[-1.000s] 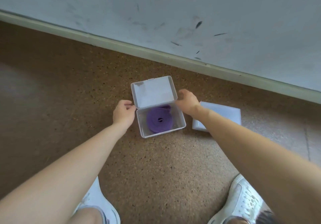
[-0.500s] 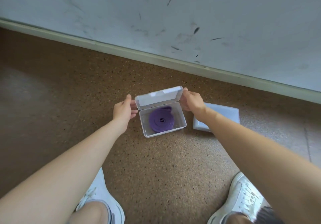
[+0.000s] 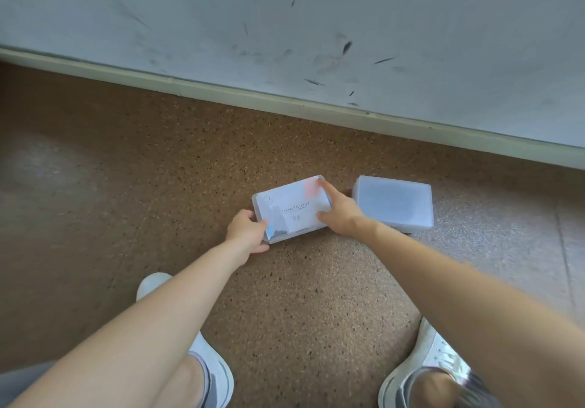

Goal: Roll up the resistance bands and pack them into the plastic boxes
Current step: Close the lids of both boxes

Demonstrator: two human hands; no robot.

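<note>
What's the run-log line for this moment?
labelled box: closed; left hand: grips near corner; right hand: presses top; second box: closed, alongside

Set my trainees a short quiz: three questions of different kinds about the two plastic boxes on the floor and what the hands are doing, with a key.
1. True or false: the white-labelled clear plastic box stands open.
2. Where does the plain frosted plastic box lie? A. on the speckled brown floor, to the right of the labelled box; B. stacked on it; C. to its left.
3. Fill in: the ___ hand grips the labelled box's near corner, while the other hand's forefinger presses on its top.

Key
1. False: it is shut.
2. A.
3. Left: the left hand grips and the right hand presses.
</note>
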